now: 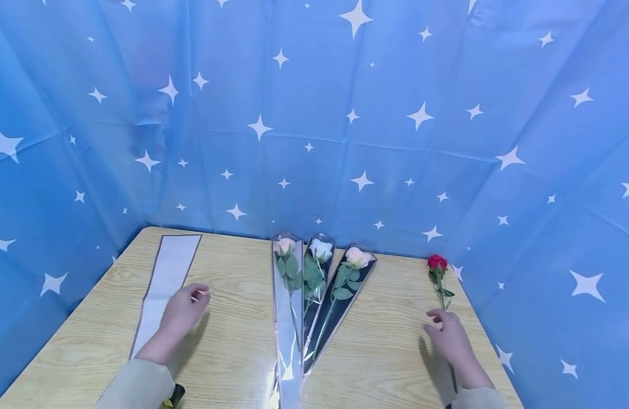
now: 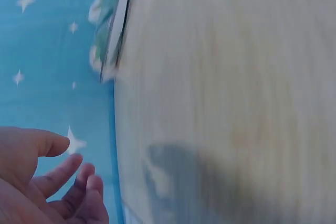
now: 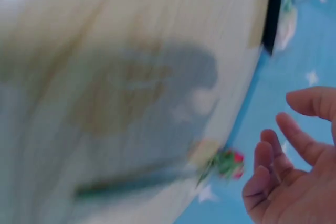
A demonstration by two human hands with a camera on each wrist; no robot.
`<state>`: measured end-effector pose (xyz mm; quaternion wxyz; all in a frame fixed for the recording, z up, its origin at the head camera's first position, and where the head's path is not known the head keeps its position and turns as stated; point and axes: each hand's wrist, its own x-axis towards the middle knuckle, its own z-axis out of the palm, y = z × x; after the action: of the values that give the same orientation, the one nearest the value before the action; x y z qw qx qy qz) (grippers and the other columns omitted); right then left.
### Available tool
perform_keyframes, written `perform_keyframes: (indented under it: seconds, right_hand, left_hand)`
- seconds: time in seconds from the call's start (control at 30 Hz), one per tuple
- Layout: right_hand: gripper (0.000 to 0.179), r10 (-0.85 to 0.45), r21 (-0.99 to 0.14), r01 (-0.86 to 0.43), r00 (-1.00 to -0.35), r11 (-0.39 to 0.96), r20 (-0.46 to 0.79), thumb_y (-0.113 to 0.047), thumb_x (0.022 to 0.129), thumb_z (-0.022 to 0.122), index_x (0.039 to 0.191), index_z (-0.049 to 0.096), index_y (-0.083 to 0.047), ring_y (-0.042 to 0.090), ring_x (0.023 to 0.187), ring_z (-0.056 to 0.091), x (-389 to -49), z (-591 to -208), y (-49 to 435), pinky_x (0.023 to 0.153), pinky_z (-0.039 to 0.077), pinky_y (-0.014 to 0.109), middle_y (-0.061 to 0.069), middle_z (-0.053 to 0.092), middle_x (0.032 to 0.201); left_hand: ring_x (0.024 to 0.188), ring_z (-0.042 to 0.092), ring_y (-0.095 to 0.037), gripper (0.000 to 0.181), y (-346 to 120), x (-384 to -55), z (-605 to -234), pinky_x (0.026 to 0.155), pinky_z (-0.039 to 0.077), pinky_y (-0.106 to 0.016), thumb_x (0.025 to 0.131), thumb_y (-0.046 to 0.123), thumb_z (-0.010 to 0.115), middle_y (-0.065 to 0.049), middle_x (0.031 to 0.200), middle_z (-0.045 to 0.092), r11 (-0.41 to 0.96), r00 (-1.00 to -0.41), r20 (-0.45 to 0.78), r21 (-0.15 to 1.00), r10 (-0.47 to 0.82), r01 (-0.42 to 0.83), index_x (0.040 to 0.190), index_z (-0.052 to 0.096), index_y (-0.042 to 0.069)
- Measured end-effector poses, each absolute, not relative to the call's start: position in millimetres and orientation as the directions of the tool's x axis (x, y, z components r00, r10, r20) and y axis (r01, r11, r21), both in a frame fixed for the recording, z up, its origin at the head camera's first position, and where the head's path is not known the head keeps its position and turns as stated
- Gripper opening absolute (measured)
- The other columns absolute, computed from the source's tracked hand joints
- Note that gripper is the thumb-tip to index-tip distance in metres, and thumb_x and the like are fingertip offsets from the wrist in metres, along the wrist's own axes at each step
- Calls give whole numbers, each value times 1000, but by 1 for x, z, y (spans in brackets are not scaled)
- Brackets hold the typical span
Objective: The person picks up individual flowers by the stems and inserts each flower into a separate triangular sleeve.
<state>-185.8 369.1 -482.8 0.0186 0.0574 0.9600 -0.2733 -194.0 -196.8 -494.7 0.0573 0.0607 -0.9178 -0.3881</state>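
My left hand (image 1: 185,307) is raised over the table at the left, fingers loosely bent with nothing between them. Beneath and beside it lies a flat white wrapping sleeve (image 1: 166,270) with a dark edge. On the right, my right hand (image 1: 449,335) hovers over the stem of a red rose (image 1: 437,262), which lies along the table's right side. In the right wrist view the thumb and fingers (image 3: 310,148) are apart and grip nothing; the rose there is blurred. The left wrist view likewise shows the thumb and fingers (image 2: 63,182) apart and holding nothing.
Three wrapped roses lie fanned at the middle: a pink one (image 1: 285,247) in a pale sleeve, a white one (image 1: 321,251) and another pink one (image 1: 357,258) in dark sleeves. A blue starry curtain (image 1: 314,113) stands behind the wooden table (image 1: 233,335). A dark object (image 1: 177,393) shows beside the left sleeve.
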Motion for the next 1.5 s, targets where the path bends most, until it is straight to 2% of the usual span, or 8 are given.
perform_keyframes:
  seconds: [0.1, 0.2, 0.33, 0.5, 0.7, 1.03, 1.33, 1.5]
  right_hand:
    - [44, 127, -503, 159, -987, 849, -98, -16, 91, 55, 126, 47, 11, 36, 94, 53, -181, -481, 388, 71, 47, 44, 30, 49, 110]
    - [50, 141, -491, 183, -983, 852, -121, -18, 91, 55, 126, 44, 15, 43, 97, 53, -177, -484, 404, 76, 47, 48, 34, 51, 109]
    - [56, 159, -483, 216, -975, 849, -158, -22, 91, 55, 125, 40, 20, 48, 99, 53, -173, -490, 423, 79, 47, 51, 39, 52, 109]
    - [61, 175, -465, 242, -968, 852, -182, -27, 91, 56, 122, 40, 22, 44, 94, 55, -171, -495, 435, 78, 46, 49, 36, 55, 104]
    - [62, 163, -473, 241, -966, 847, -202, -31, 93, 55, 123, 41, 22, 46, 98, 55, -177, -497, 434, 81, 47, 50, 37, 55, 107]
    - [71, 182, -474, 308, -939, 825, -293, -37, 93, 53, 125, 37, 24, 53, 109, 48, -192, -503, 427, 86, 46, 53, 42, 47, 119]
    - [66, 174, -456, 310, -933, 834, -314, -31, 92, 55, 122, 39, 25, 53, 108, 49, -200, -500, 424, 85, 46, 52, 43, 47, 118]
    - [55, 181, -455, 300, -941, 839, -286, -25, 90, 56, 115, 44, 22, 45, 95, 55, -204, -502, 423, 79, 47, 49, 39, 52, 109]
  left_hand:
    - [91, 56, -33, 37, -212, -197, -490, 72, 46, -42, 91, 18, 57, -21, 103, 58, 721, -977, 85, 687, -198, -87, 121, 56, -3]
    - [106, 46, -47, 47, -226, -199, -488, 80, 42, -54, 91, 20, 56, -32, 118, 47, 749, -964, 72, 646, -255, -150, 130, 48, -4]
    - [116, 29, -56, 63, -243, -203, -489, 82, 36, -63, 92, 27, 55, -41, 131, 28, 752, -946, -35, 597, -323, -280, 140, 32, -7]
    - [117, 20, -60, 76, -262, -204, -492, 84, 33, -67, 94, 37, 48, -46, 133, 15, 743, -923, -192, 549, -333, -383, 141, 18, -16]
    - [113, 19, -59, 84, -273, -202, -496, 85, 32, -66, 94, 42, 47, -48, 126, 17, 750, -906, -273, 509, -325, -422, 135, 15, -24]
    - [100, 27, -53, 85, -280, -201, -504, 73, 38, -56, 91, 44, 54, -45, 112, 23, 793, -903, -269, 437, -336, -425, 127, 24, -26]
    - [96, 33, -51, 75, -276, -202, -503, 74, 40, -54, 86, 32, 64, -42, 109, 26, 741, -883, -249, 481, -397, -469, 121, 32, -26]
    - [97, 36, -51, 83, -274, -202, -502, 76, 43, -55, 84, 31, 68, -44, 115, 26, 664, -859, -287, 548, -423, -510, 128, 24, -24]
